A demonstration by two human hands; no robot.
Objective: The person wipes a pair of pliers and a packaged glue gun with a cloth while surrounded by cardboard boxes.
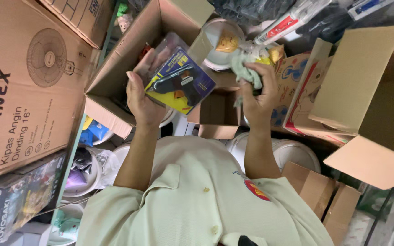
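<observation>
My left hand (pixel 140 102) holds a blister pack (pixel 181 84) with a black glue gun on a yellow and blue card, thumb on its left edge and fingers behind it. The pack is held up over an open brown cardboard box (pixel 115 68). My right hand (pixel 258 98) is closed on a crumpled pale green cloth (pixel 245 70), just right of the pack and not touching it. Both forearms reach up from my pale green shirt (pixel 197 200).
A large carton with a fan drawing (pixel 23 91) fills the left side. An open empty carton (pixel 370 91) lies at the right, with a smaller fan box (pixel 297 91) beside it. White buckets (pixel 297 155) and a white bowl (pixel 215 32) sit among the boxes.
</observation>
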